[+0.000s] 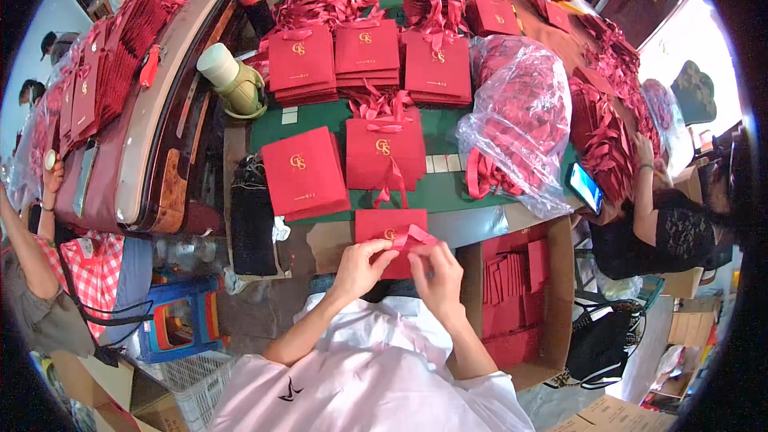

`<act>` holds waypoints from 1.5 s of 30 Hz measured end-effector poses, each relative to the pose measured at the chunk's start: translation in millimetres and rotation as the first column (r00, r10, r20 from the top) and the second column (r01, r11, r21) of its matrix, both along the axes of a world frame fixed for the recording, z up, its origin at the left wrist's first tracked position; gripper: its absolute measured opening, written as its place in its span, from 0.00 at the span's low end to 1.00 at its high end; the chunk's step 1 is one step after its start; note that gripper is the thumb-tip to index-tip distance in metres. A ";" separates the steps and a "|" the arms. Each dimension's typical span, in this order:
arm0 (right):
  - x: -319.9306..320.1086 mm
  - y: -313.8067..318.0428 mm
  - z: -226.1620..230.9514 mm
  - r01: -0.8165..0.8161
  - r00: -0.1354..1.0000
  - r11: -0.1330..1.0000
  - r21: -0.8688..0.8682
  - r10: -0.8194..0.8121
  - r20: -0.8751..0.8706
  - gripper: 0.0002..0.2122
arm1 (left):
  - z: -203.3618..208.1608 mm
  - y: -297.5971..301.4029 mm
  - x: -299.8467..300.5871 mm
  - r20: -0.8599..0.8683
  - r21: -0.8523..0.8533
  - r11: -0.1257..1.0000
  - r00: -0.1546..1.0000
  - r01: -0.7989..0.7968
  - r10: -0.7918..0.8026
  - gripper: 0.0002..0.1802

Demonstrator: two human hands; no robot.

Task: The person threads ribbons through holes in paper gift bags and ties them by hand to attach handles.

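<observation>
A red paper gift bag (pixel 390 221) with gold print rests at the table's near edge, just in front of my body. Over it a shiny pink-red ribbon (pixel 416 234) loops up between my hands. My left hand (pixel 362 270) pinches the ribbon from the left, its fingers over the bag's face. From the right, my right hand (pixel 439 274) has thumb and fingers closed on the same ribbon. Beyond them lie a ribboned stack of red bags (pixel 386 148) and, to its left, a stack without visible ribbons (pixel 304 172). My hands hide the bag's lower part.
A clear plastic sack (pixel 516 104) of red ribbons lies right of the stacks. By my right arm stands a cardboard box (pixel 552 336) holding red bags. A phone (pixel 586 187) lies at the right edge, a lidded cup (pixel 228 80) at left. Other people work around the tables.
</observation>
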State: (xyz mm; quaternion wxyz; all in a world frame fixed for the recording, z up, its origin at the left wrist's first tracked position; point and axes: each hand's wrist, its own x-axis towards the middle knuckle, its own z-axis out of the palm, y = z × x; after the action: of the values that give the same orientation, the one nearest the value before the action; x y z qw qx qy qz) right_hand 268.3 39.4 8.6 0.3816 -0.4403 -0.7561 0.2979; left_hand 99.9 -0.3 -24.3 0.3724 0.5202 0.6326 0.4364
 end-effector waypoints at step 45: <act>-18.8 44.6 -53.5 0.194 0.973 0.981 -0.028 -0.189 0.132 0.05 | -17.0 55.7 -2.0 -0.633 0.086 0.992 0.774 0.094 -0.018 0.24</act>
State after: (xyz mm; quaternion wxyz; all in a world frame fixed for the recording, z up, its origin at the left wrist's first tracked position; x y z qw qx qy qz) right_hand 249.5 84.0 -44.9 0.3497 -0.5372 -0.7270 0.2461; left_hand 97.9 55.4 -41.3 0.1217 0.6751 0.6793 0.2607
